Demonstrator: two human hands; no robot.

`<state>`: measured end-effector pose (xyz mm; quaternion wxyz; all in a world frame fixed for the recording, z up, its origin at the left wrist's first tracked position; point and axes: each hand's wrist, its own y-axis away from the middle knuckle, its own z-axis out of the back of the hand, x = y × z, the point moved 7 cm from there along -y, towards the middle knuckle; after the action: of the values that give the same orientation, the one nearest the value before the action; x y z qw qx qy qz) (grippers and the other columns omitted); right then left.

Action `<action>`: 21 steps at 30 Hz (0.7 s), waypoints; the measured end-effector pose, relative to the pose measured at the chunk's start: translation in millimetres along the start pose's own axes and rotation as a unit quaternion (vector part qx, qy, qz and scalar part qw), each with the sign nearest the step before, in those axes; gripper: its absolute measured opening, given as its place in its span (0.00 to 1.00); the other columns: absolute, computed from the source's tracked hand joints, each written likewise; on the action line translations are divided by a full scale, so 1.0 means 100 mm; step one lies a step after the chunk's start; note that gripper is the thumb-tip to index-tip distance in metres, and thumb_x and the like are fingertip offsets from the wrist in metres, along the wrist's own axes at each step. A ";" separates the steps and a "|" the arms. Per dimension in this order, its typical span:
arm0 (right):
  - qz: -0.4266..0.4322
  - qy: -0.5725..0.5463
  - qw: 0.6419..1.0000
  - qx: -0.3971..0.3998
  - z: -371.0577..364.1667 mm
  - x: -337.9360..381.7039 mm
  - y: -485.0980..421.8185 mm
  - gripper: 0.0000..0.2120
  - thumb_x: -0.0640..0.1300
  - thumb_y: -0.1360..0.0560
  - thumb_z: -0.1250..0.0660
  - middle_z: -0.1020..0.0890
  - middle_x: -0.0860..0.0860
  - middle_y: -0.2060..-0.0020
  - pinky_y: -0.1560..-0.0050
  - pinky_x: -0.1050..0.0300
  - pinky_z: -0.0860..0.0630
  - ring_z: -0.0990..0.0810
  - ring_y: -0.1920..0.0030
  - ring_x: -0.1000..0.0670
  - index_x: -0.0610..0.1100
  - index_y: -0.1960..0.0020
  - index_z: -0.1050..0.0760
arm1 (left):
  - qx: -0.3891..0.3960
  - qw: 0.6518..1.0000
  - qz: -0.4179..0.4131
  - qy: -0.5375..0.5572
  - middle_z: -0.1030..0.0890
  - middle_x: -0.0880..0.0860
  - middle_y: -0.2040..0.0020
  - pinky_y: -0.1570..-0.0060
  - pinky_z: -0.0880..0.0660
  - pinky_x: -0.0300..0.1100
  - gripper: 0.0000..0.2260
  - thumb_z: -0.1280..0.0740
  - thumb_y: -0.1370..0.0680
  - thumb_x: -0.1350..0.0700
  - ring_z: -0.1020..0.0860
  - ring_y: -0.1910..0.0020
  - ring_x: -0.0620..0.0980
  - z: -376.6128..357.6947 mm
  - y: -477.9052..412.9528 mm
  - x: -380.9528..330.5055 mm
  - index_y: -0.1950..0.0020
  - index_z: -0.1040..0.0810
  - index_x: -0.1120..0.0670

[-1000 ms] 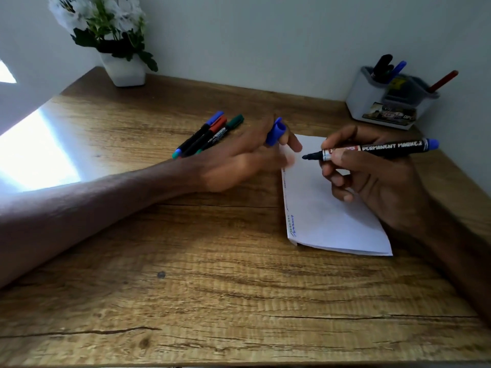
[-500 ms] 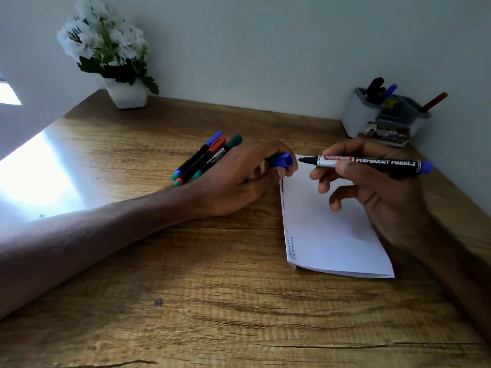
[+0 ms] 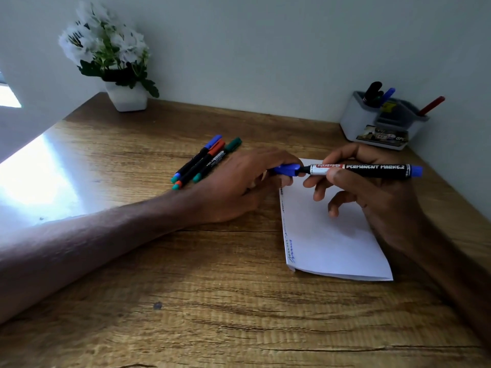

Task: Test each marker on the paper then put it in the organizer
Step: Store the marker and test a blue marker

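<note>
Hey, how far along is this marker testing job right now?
Done: several markers stand in the organizer, and scribbles line the left edge of the paper. In hand: the right hand holds the permanent marker while the left hand fits its blue cap on the tip. Left: stow it, then test three markers lying on the desk.

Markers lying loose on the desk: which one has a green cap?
The green marker, rightmost of three, beside the left hand; the blue marker and red marker lie left of it.
</note>
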<state>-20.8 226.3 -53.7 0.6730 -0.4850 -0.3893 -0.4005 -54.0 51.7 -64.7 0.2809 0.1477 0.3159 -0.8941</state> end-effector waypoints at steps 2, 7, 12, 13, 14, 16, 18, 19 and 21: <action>0.001 0.010 1.000 0.004 -0.01 0.02 0.00 0.13 0.42 0.25 0.34 0.13 0.39 0.53 0.70 0.51 0.18 0.14 0.58 0.40 0.34 0.46 0.25 | -0.008 1.000 -0.005 0.003 0.17 0.47 0.39 0.47 0.23 0.35 0.15 0.34 0.17 0.54 0.21 0.45 0.41 0.01 0.00 -0.02 0.31 0.23 0.53; 0.021 0.045 0.999 0.018 -0.07 0.02 0.01 0.11 0.42 0.27 0.31 0.14 0.41 0.56 0.72 0.51 0.19 0.15 0.61 0.43 0.37 0.47 0.21 | 0.004 1.000 -0.011 -0.002 0.23 0.38 0.48 0.53 0.30 0.24 0.12 0.34 0.17 0.51 0.24 0.53 0.34 -0.01 0.01 -0.05 0.36 0.20 0.53; 0.058 0.075 0.995 0.010 -0.04 -0.02 -0.02 0.12 0.47 0.25 0.26 0.15 0.44 0.61 0.75 0.57 0.23 0.18 0.66 0.48 0.38 0.48 0.18 | 0.037 0.998 0.013 0.046 0.15 0.47 0.50 0.57 0.23 0.43 0.13 0.35 0.17 0.48 0.18 0.52 0.44 -0.02 0.01 -0.04 0.41 0.17 0.54; 0.061 0.075 0.995 0.014 -0.05 -0.03 -0.03 0.14 0.48 0.26 0.26 0.15 0.45 0.61 0.75 0.57 0.24 0.18 0.66 0.48 0.38 0.48 0.18 | 0.049 0.997 0.028 0.053 0.14 0.46 0.50 0.56 0.23 0.44 0.13 0.35 0.17 0.48 0.18 0.52 0.44 -0.03 0.00 -0.03 0.41 0.16 0.54; 0.061 0.077 0.995 0.017 -0.05 -0.04 -0.03 0.16 0.49 0.27 0.26 0.15 0.46 0.61 0.75 0.57 0.24 0.18 0.66 0.47 0.37 0.48 0.18 | 0.059 0.996 0.040 0.059 0.14 0.46 0.50 0.56 0.23 0.44 0.13 0.35 0.18 0.47 0.18 0.52 0.43 -0.04 0.00 -0.02 0.41 0.16 0.53; 0.060 0.082 0.995 0.021 -0.06 -0.05 -0.04 0.15 0.46 0.27 0.26 0.15 0.47 0.61 0.75 0.56 0.24 0.18 0.66 0.49 0.35 0.49 0.18 | 0.074 0.994 0.049 0.061 0.14 0.46 0.50 0.56 0.23 0.41 0.12 0.34 0.18 0.48 0.18 0.52 0.43 -0.06 0.00 -0.01 0.42 0.16 0.52; 0.063 0.090 0.994 0.022 -0.05 -0.05 -0.04 0.12 0.42 0.28 0.26 0.14 0.46 0.60 0.75 0.56 0.24 0.18 0.68 0.48 0.35 0.49 0.18 | 0.088 0.992 0.043 0.079 0.15 0.44 0.53 0.58 0.24 0.35 0.04 0.33 0.18 0.50 0.18 0.54 0.42 -0.08 0.00 -0.03 0.48 0.19 0.44; 0.066 0.096 0.993 0.023 -0.05 -0.04 -0.04 0.11 0.41 0.28 0.26 0.14 0.45 0.60 0.76 0.55 0.24 0.19 0.69 0.47 0.35 0.49 0.17 | 0.090 0.991 0.040 0.085 0.16 0.44 0.54 0.59 0.25 0.33 0.05 0.33 0.18 0.51 0.18 0.54 0.42 -0.08 0.00 -0.05 0.50 0.21 0.40; 0.069 0.106 0.992 0.026 -0.05 -0.05 -0.05 0.11 0.42 0.29 0.25 0.14 0.45 0.60 0.75 0.53 0.23 0.19 0.70 0.45 0.37 0.50 0.17 | 0.091 0.990 0.040 0.096 0.16 0.44 0.55 0.58 0.27 0.31 0.08 0.33 0.18 0.51 0.18 0.55 0.42 -0.07 -0.01 -0.06 0.52 0.23 0.37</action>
<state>-26.7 221.0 -57.3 0.7489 -0.4476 -0.2915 -0.3923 -49.3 58.8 -66.8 0.2702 0.2704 0.2531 -0.8887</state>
